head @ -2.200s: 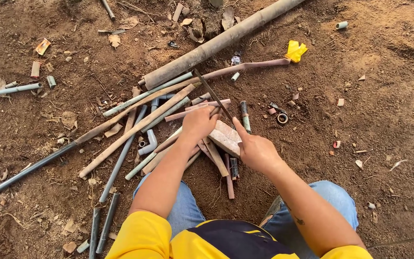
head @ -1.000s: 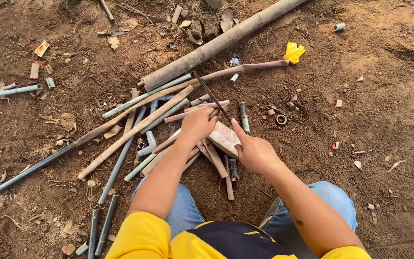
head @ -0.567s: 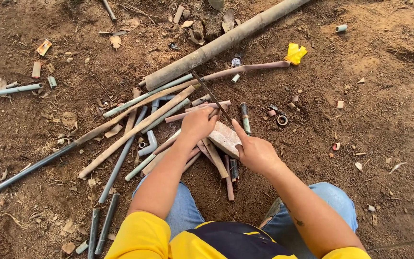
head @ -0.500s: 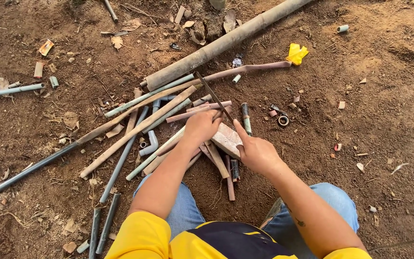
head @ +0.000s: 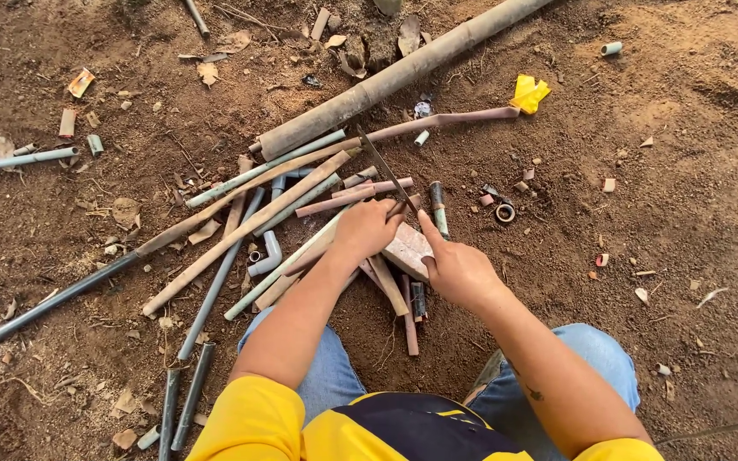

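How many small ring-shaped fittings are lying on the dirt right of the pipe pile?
1 clearly: a small ring fitting lies on the soil just right of the pile, beyond the right hand. Tiny scraps beside it are too small to identify, and others may be hidden under the pipes.

Yellow short-sleeved shirt with a dark navy panel (chest), blue jeans, 2 bare forearms.

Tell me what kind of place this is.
Probably an outdoor work spot, maybe a yard or building site: bare dirt ground, scattered pipe offcuts, a long pipe. The person crouches, left hand and right hand at a brick.
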